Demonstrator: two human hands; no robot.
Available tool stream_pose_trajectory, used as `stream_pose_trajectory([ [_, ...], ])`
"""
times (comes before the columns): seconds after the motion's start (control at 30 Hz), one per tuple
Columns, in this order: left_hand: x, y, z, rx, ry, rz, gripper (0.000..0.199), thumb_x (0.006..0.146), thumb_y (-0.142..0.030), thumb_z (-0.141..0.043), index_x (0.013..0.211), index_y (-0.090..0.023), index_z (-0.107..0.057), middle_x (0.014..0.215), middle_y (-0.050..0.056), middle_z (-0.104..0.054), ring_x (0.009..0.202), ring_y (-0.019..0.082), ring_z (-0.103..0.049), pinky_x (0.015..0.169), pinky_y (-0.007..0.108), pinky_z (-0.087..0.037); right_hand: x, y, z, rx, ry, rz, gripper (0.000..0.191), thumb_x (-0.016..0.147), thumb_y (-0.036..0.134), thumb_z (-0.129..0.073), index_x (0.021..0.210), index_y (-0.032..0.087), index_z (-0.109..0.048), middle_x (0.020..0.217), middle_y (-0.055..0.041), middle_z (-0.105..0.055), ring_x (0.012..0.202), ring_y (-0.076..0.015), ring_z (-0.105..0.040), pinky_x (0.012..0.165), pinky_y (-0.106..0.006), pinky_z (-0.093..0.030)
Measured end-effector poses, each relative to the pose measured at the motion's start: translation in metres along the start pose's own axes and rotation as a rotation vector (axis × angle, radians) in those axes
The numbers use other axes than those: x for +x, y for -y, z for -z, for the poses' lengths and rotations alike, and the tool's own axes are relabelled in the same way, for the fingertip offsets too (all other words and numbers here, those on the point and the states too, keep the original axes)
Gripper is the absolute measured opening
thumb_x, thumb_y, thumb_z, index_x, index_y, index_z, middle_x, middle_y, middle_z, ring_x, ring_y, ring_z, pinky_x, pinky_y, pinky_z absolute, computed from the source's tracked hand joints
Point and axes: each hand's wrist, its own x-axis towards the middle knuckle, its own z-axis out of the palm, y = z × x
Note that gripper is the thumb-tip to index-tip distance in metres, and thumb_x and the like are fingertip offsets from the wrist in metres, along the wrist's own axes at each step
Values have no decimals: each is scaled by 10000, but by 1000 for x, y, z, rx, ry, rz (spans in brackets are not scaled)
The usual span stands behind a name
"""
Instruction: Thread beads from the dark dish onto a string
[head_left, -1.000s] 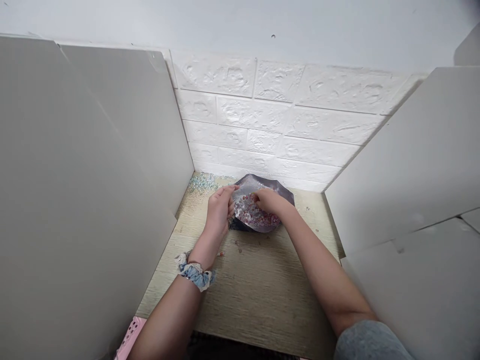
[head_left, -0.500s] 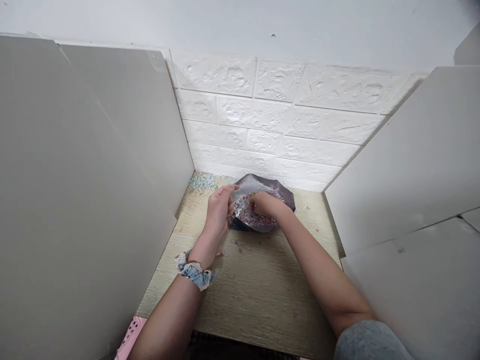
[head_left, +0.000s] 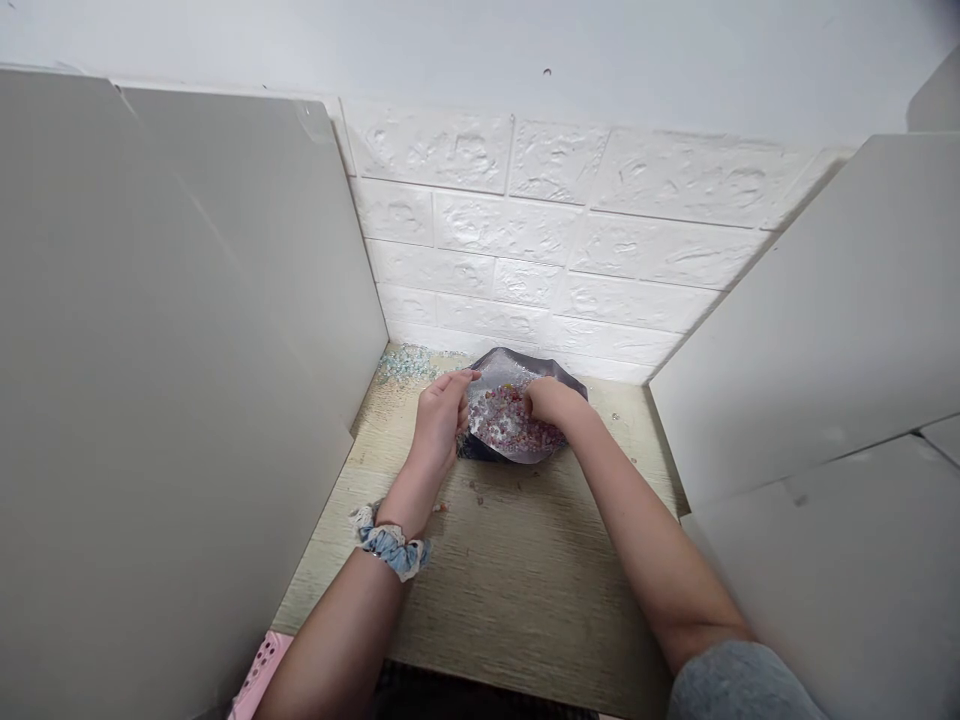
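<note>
The shiny bag [head_left: 499,372], full of pink beads [head_left: 510,420], sits at twelve o'clock. The left hand [head_left: 444,410] pinches its nine o'clock edge; the right hand [head_left: 553,400] dips inside, grip hidden.

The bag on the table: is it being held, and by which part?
The left hand pinches the bag at its left rim. The right hand is over the beads inside; whether it grips any cannot be told.

The wooden tabletop [head_left: 525,570] leaves open way in front; side panels [head_left: 187,330] [head_left: 810,330] and the brick wall [head_left: 525,230] block around.
</note>
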Motion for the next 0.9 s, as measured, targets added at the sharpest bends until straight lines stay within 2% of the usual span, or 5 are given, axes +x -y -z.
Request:
stream_pose_trajectory([
  [0.2,-1,0,0,-2,-5,6,210,681,-331,-617,762,-140,-589,435,-112,-235,342,16,-166,349,181,-97,-4,3,5,-3,9,27,250,688,22,-493,798,123,-693,820,-119,-643,763,-214,-600,656,-295,-433],
  [0.43,-1,-1,-1,6,-6,10,209,675,-326,-624,759,-138,-588,429,-112,-242,339,15,-171,348,185,-99,-8,15,10,2,97,54,199,668,60,-561,801,112,-700,813,-122,-650,747,-226,-599,637,-299,-446],
  [0.57,-1,-1,-1,0,0,6,212,676,-324,-622,766,-134,-590,430,-113,-239,342,15,-170,348,182,-101,-4,19,6,-35,104,44,227,688,63,-540,847,81,-700,801,-151,-648,725,-232,-599,620,-303,-447],
  [0.9,-2,-1,-1,35,-2,12,210,675,-316,-619,771,-129,-609,428,-110,-233,352,21,-169,349,182,-107,-5,20,6,-89,131,39,308,725,108,-532,988,36,-674,917,-197,-644,836,-270,-612,656,-302,-459],
])
